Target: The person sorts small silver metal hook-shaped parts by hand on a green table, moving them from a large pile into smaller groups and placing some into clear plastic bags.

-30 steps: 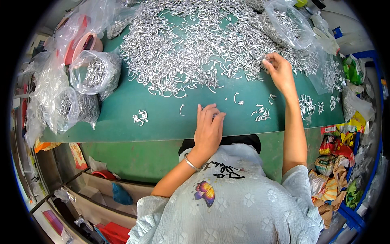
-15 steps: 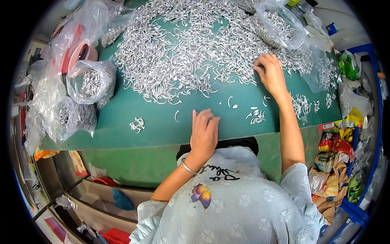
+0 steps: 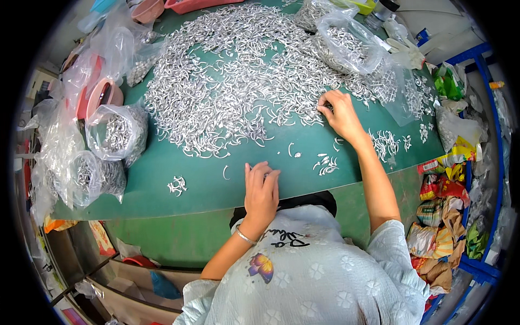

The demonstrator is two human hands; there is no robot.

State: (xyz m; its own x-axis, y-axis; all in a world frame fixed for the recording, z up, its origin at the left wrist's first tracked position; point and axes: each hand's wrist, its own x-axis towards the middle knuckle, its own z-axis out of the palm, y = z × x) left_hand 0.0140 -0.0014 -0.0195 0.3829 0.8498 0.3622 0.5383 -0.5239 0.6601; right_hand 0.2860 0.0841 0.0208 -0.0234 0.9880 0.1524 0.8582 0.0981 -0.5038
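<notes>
The right hand (image 3: 341, 115) reaches far over the green table mat (image 3: 162, 173) to the near right edge of the big heap of small curved silver metal pieces (image 3: 233, 86). Its fingers are bent down and close together on the pieces at the heap's border, as if pinching some, but whether a piece is really held I cannot tell (the fingertips hide it). The left hand (image 3: 261, 190) lies flat near the front edge of the mat, fingers straight and nearly together, holding nothing that can be seen; it seems to press on the mat for support while the other arm stretches.

Between the 2 hands there are a few loose pieces and a small cluster of pieces (image 3: 326, 164), apart from the heap, probably drawn out to be sorted. Another small cluster (image 3: 177, 185) lies to the left of the left hand.

On the left side stand 2 clear plastic bags (image 3: 116, 132) filled with the same pieces, kept within arm's reach. A further open clear bag (image 3: 349, 46) lies at the far right, on the heap's edge. Pink plastic bowls (image 3: 103, 95) stand at the far left, partly under plastic.
</notes>
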